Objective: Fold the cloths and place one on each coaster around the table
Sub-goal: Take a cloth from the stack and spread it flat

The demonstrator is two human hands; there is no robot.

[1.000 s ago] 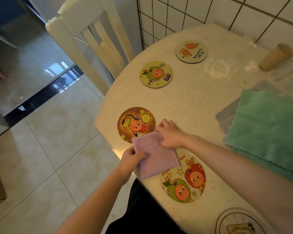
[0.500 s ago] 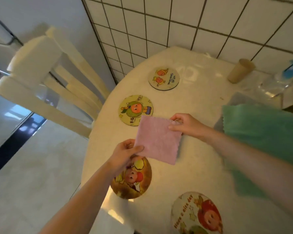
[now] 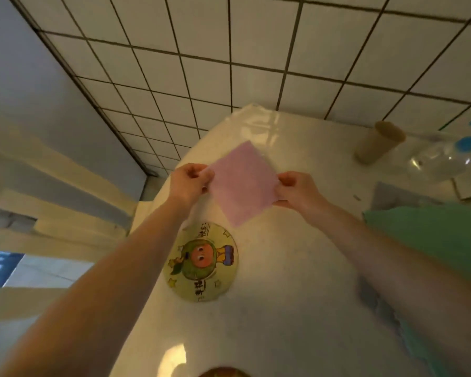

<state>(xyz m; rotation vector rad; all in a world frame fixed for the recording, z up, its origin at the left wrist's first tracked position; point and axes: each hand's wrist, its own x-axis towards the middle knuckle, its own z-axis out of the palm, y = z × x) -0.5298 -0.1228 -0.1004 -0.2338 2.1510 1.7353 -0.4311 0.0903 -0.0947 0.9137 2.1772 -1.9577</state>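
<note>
**Head view: pink cloth held up between both hands over the table**

Head camera looks down at a pale table (image 3: 297, 308) pushed against a white tiled wall (image 3: 256, 58). Both arms reach forward over it. The left hand (image 3: 189, 183) pinches the left corner of a folded pink cloth (image 3: 244, 186), its fingers curled in around the edge; the right hand (image 3: 297, 191) pinches the opposite, right corner in the same way. The cloth hangs between them as a tilted square — one corner up toward the wall, one corner down toward the person — and whether its lower corner touches the tabletop cannot be told.

Just below the cloth's lower corner lies a round coaster (image 3: 203, 262) with a green-and-orange cartoon figure, flat on the table and bare. At the very bottom edge the rim of another coaster (image 3: 223, 372) peeks in.

On the right side of the table a green cloth (image 3: 430, 235) lies spread out, with a grey cloth (image 3: 392, 195) showing partly from under it. Farther back, near the wall, stand a tan cup (image 3: 378, 142) and — just beside it — a clear plastic bottle (image 3: 435, 160) lying on its side, blurred. A cream wooden chair (image 3: 52, 191) sits at the left of the table.
</note>
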